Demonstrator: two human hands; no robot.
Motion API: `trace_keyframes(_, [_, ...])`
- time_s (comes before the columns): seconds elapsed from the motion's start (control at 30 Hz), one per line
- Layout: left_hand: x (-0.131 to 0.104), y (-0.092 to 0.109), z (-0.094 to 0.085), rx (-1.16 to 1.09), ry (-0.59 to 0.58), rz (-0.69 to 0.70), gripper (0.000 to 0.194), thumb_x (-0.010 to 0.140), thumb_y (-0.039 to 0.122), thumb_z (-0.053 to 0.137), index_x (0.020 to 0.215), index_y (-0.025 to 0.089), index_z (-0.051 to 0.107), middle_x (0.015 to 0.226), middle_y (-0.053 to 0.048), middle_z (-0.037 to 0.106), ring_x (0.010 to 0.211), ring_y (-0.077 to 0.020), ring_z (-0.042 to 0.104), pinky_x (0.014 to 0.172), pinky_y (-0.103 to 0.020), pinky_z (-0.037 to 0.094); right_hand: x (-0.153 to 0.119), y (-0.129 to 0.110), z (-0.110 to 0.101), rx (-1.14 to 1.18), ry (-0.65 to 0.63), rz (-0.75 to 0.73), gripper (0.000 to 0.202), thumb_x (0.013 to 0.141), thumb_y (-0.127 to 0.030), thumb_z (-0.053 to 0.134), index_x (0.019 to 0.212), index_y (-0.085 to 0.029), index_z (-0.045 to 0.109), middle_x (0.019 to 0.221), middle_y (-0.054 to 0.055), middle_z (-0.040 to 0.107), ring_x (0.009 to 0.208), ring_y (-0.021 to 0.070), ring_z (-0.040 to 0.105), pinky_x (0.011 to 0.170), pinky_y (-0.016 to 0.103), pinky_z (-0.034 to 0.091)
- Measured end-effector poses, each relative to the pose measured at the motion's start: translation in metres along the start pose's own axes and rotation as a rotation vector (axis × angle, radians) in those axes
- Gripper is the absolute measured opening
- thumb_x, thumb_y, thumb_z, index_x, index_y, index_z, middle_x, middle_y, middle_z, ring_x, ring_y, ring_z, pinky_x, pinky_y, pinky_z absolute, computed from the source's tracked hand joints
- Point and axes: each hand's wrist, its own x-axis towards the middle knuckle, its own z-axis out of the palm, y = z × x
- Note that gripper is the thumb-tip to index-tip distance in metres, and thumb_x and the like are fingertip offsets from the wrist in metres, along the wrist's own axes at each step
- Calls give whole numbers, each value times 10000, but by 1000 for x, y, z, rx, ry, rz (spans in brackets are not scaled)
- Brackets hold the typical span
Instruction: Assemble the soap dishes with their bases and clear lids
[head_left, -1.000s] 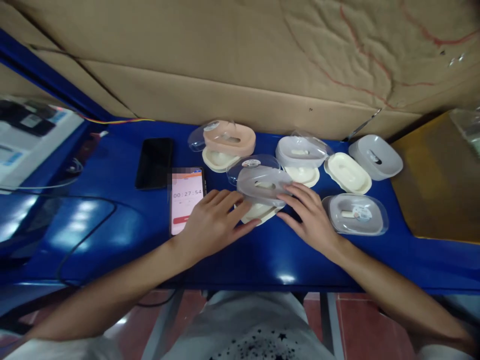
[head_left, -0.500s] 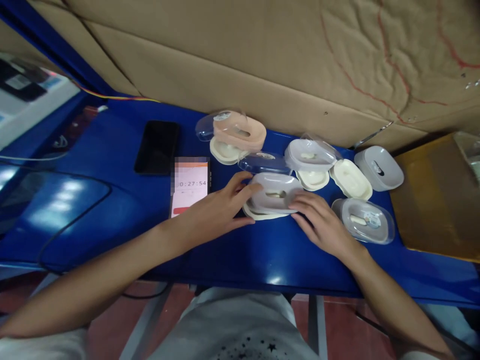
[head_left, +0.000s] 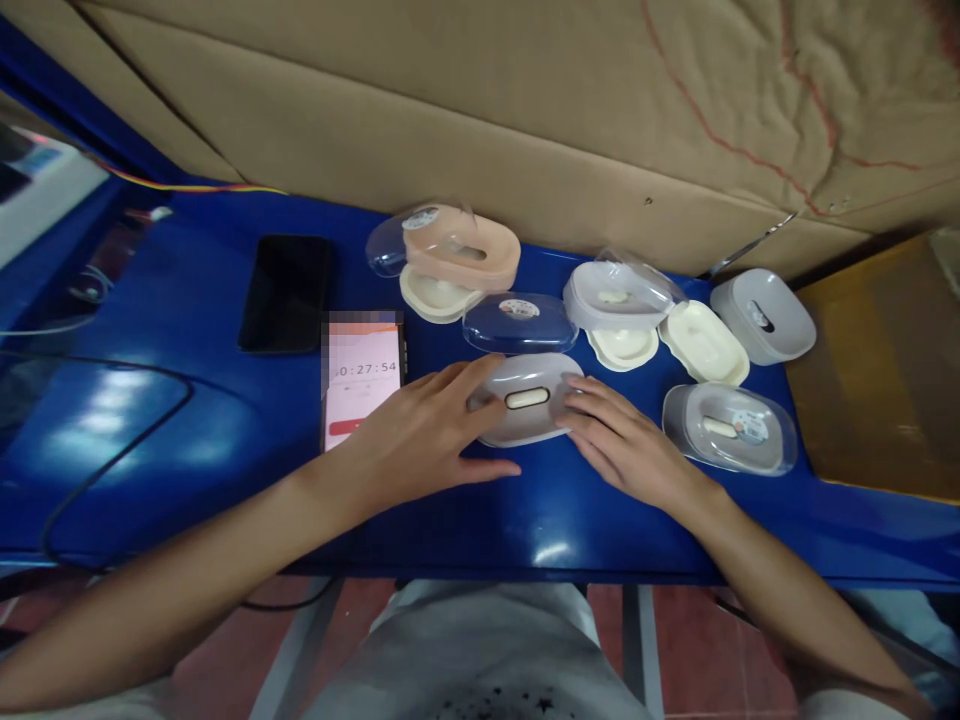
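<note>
A grey oval soap-dish piece (head_left: 525, 398) with a slot in its top lies on the blue table (head_left: 525, 520) in front of me. My left hand (head_left: 420, 435) presses on its left end with the fingers spread over it. My right hand (head_left: 622, 440) holds its right end with the fingertips. Just behind it lies a clear plastic lid (head_left: 519, 322) with a round sticker.
Behind stand a pink dish on a cream tray (head_left: 457, 262), a grey dish under a clear lid (head_left: 619, 298), a cream tray (head_left: 703, 343), a grey dish (head_left: 761, 315) and a lidded dish (head_left: 731, 428). A timer phone (head_left: 364, 375) and dark phone (head_left: 285, 293) lie left. A cardboard wall rises behind.
The grey piece has been pressed down onto the cream tray, which is now hidden under it. Both hands stay on its ends. The clear lid now lies separate behind it.
</note>
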Motion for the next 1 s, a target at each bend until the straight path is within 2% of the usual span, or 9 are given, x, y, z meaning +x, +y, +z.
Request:
trace_keyframes(0.07, [1, -3, -1, -5, 72, -14, 446, 1027, 613, 691, 1126, 178, 707, 1429, -212, 677, 1042, -343, 778, 839, -473, 674, 1, -2, 0, -12, -5, -22, 306, 1056, -103, 618, 1343, -151, 711, 1354, 160, 735, 1470, 313, 610, 1252, 531, 535])
trace_keyframes(0.13, [5, -8, -3, -17, 177, -99, 304, 1082, 493, 647, 1153, 203, 706, 1304, -150, 735, 1009, -296, 777, 852, -430, 664, 2, -5, -1, -28, -6, -48, 283, 1057, -120, 637, 1330, -123, 713, 1348, 168, 747, 1448, 310, 627, 1234, 511, 550])
trace_keyframes(0.23, [10, -20, -4, -61, 249, -273, 331, 1095, 331, 613, 1403, 213, 642, 1430, -164, 672, 1302, -330, 690, 1092, -486, 594, 2, -9, -1, -58, -18, -74, 282, 1087, -192, 636, 1358, -156, 704, 1372, 133, 762, 1396, 287, 665, 1202, 507, 564])
trace_keyframes(0.37, [12, -30, 6, -148, 115, -279, 505, 1095, 364, 601, 1571, 206, 544, 1708, -203, 441, 1563, -403, 468, 1248, -615, 455, 3, -10, 0, -102, -40, -65, 308, 1104, -234, 626, 1398, -168, 692, 1409, 116, 758, 1375, 283, 677, 1182, 517, 544])
trace_keyframes(0.5, [11, -32, 14, -239, 108, -318, 362, 1118, 370, 552, 1415, 198, 666, 1622, -174, 555, 1493, -346, 558, 1229, -550, 497, 5, -11, -4, -111, -36, -84, 307, 1092, -214, 646, 1387, -149, 701, 1366, 120, 777, 1333, 280, 688, 1129, 488, 546])
trace_keyframes(0.6, [12, -35, 12, -279, 125, -308, 391, 1145, 271, 444, 1491, 209, 617, 1568, -149, 610, 1462, -298, 589, 1235, -517, 493, 6, -13, -11, -77, -25, -96, 235, 1078, -232, 677, 1296, -177, 747, 1241, 90, 815, 1190, 254, 727, 1056, 443, 561])
trace_keyframes(0.67, [16, -39, 10, -257, 74, -274, 449, 1131, 216, 431, 1562, 234, 557, 1650, -147, 536, 1529, -315, 525, 1259, -557, 458, 7, -14, -14, -71, -26, -83, 202, 1072, -256, 691, 1248, -190, 765, 1189, 81, 821, 1135, 251, 726, 1029, 437, 552])
trace_keyframes(0.83, [26, -41, 10, -136, -99, -236, 407, 1034, 252, 655, 1434, 193, 609, 1758, -221, 352, 1643, -439, 333, 1272, -661, 388, 5, -20, -15, -131, -33, -135, 276, 1065, -422, 717, 1164, -170, 773, 1088, 83, 813, 1040, 263, 707, 944, 434, 520])
trace_keyframes(1.0, [25, -39, 14, -220, -75, -307, 407, 955, 343, 777, 1292, 207, 594, 1678, -228, 462, 1556, -431, 480, 1206, -618, 476, 4, -28, -11, -128, -66, -192, 319, 1093, -484, 666, 1088, -178, 759, 994, 44, 797, 873, 204, 682, 814, 377, 509])
